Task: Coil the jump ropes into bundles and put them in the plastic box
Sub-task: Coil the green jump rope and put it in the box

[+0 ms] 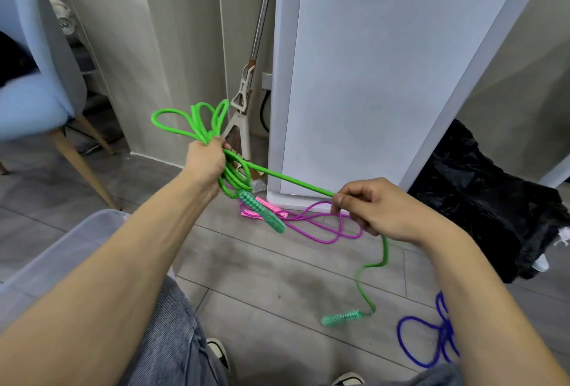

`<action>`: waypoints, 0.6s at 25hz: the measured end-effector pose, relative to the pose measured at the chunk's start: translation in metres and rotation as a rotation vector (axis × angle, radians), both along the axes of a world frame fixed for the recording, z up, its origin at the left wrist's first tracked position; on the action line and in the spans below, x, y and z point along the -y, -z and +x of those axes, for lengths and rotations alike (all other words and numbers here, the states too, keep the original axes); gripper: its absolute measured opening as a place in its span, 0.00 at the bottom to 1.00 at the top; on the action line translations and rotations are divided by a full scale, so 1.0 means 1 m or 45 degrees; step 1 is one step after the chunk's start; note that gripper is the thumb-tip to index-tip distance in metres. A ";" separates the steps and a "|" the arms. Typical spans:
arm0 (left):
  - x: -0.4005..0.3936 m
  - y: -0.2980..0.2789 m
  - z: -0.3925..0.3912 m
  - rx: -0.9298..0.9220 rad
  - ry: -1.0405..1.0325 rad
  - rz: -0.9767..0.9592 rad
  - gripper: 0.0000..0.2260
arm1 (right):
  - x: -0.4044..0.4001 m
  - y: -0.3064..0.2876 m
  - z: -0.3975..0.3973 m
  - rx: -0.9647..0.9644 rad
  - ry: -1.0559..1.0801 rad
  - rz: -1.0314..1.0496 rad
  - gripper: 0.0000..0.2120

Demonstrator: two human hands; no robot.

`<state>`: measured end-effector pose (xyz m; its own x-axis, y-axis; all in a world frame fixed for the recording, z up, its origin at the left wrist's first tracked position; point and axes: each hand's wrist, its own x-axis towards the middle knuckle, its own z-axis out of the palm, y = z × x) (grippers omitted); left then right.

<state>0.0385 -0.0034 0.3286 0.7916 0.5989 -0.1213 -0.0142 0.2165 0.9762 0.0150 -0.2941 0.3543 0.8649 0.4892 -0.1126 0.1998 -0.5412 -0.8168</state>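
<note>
With the left hand (205, 159) fisted on the green rope (287, 178) loops and the right hand (374, 210) pinching its taut tail, lay each next loop evenly, box (66, 242) waiting near left.

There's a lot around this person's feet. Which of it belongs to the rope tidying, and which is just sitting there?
Part of the job: green jump rope held by left hand and right hand; pink jump rope; blue jump rope; plastic box.

Just lying about: mop; chair; black bag.
</note>
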 end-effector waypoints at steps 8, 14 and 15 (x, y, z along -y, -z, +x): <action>-0.003 0.016 -0.003 -0.274 0.686 1.468 0.09 | 0.010 -0.025 -0.004 0.582 0.287 0.139 0.08; 0.036 0.005 -0.031 -0.371 1.166 1.888 0.05 | 0.000 -0.038 -0.016 1.009 0.362 0.170 0.07; 0.046 -0.001 -0.037 -0.345 1.227 1.945 0.02 | 0.000 -0.039 -0.016 1.078 0.379 0.170 0.07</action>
<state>0.0013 -0.0492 0.3296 0.9421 -0.3062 -0.1369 -0.2647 -0.9293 0.2575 -0.0012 -0.2943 0.3935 0.7252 0.1954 0.6603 0.6291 -0.5778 -0.5199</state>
